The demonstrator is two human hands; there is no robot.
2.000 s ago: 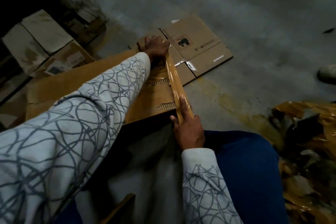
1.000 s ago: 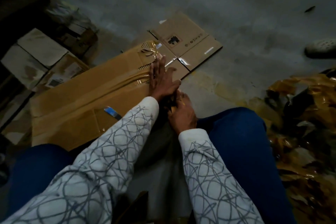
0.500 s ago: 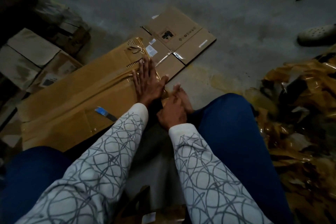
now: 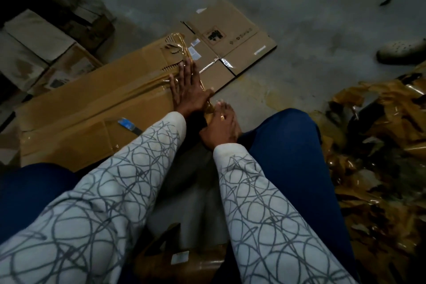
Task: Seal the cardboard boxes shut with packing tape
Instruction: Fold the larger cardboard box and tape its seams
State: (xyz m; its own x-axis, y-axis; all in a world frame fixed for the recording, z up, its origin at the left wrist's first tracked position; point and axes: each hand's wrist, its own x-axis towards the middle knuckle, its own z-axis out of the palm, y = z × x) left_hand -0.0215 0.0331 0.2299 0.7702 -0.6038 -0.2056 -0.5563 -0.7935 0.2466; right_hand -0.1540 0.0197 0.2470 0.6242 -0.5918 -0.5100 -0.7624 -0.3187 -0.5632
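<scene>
A long brown cardboard box (image 4: 92,108) lies in front of me on the floor, with shiny brown packing tape (image 4: 177,48) stuck along its right end. My left hand (image 4: 187,89) lies flat with straight fingers on the taped end of the box. Just below it, at the box's near right corner, my right hand (image 4: 220,125) has its fingers curled on the brown tape at the edge. What it holds beneath is hidden.
A flattened printed carton (image 4: 230,39) lies beyond the box. A blue-handled cutter (image 4: 129,125) rests on the box top. Crumpled brown tape waste (image 4: 380,145) is heaped at right. More cartons (image 4: 39,39) stack at left. A pale shoe (image 4: 401,50) shows at far right.
The tape strip that was stretched between my hands two seconds ago now lies on the box. My left hand moved from the far end to press flat; my right hand dropped to the corner.
</scene>
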